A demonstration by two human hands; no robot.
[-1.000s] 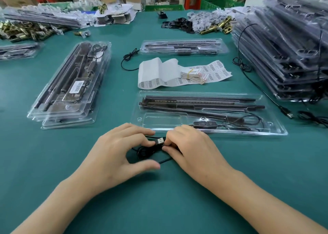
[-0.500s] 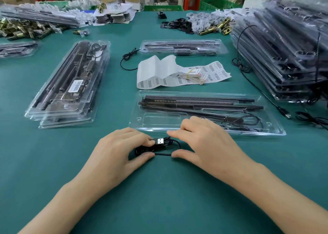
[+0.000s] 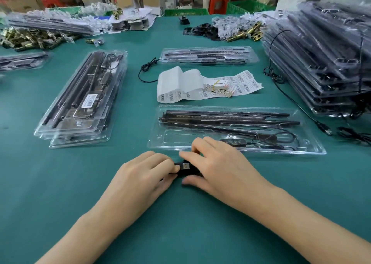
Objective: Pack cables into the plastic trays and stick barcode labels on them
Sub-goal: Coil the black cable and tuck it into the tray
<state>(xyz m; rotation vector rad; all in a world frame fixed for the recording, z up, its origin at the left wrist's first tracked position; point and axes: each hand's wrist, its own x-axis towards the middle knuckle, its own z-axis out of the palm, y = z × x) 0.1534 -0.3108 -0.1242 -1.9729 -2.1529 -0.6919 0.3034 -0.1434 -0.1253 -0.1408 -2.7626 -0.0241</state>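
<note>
A coiled black USB cable (image 3: 186, 168) lies bunched on the green table just in front of a clear plastic tray (image 3: 160, 143). My left hand (image 3: 140, 175) pinches its left end and my right hand (image 3: 218, 167) pinches its right end, thumb beneath. The silver USB plug shows between the fingers. The tray holds dark rods and a black inline controller (image 3: 233, 141) with thin cable. A strip of barcode labels (image 3: 208, 85) lies behind the tray.
A stack of packed trays with a barcode label (image 3: 80, 103) sits at left, another tray (image 3: 206, 55) at the back, a tall pile of trays (image 3: 321, 63) at right. A loose cable (image 3: 301, 107) trails from that pile. Brass parts (image 3: 30, 39) lie far left.
Both hands have drawn closer together, squeezing the cable loops into a tighter bundle. The right hand's fingers now cover more of the coil.
</note>
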